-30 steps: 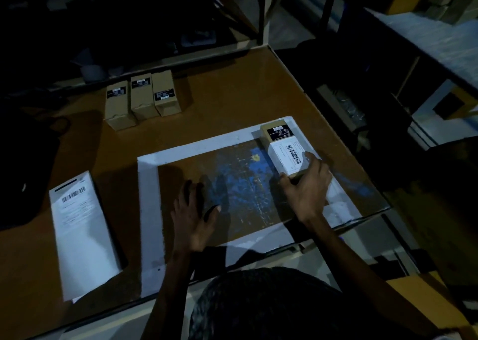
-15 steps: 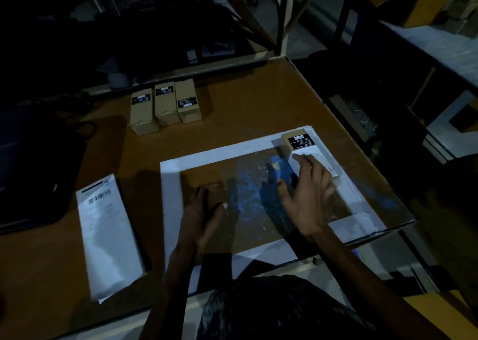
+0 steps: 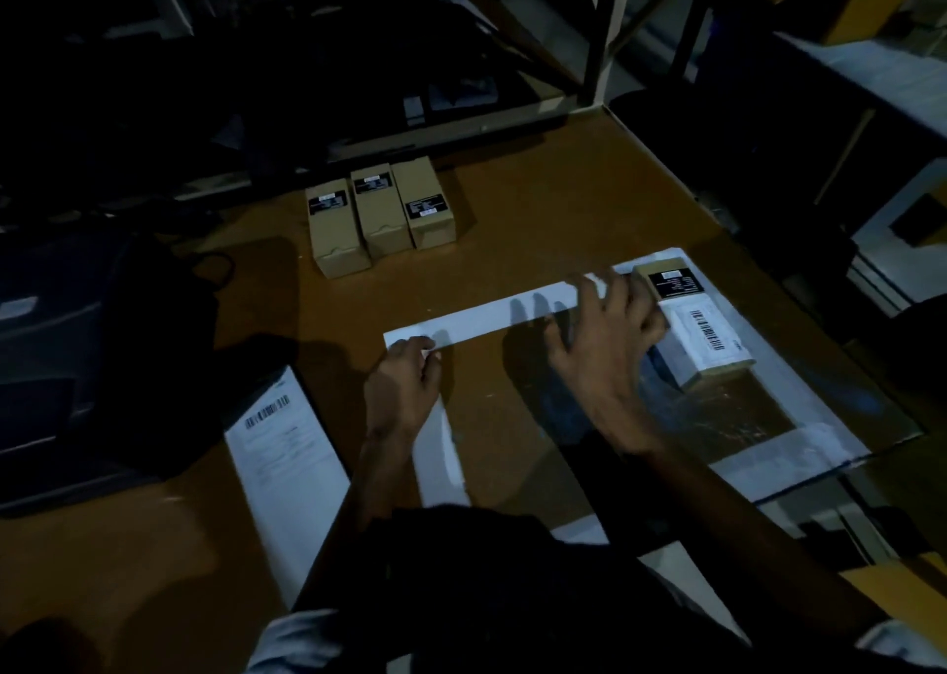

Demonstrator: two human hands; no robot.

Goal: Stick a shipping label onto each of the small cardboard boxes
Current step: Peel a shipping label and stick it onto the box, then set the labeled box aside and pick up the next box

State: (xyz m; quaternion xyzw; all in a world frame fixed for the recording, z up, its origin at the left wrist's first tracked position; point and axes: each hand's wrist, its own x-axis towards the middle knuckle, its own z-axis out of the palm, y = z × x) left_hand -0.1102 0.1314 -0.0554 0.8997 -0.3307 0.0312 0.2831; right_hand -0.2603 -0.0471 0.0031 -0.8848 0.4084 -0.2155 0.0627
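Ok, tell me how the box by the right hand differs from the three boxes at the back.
The box by the right hand carries a white barcode shipping label; the three back boxes show bare cardboard there. It lies alone inside the white frame, while they sit side by side, untouched, farther back. All are small brown cardboard boxes with a black sticker.

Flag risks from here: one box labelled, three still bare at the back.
1. The labelled box sits near the table's right edge; a nudge from the right hand beside it could tip it off.
2. The label sheet lies on the left, away from both hands; the left hand must reach across for it.
3. Dim light may skew placement on the three boxes.
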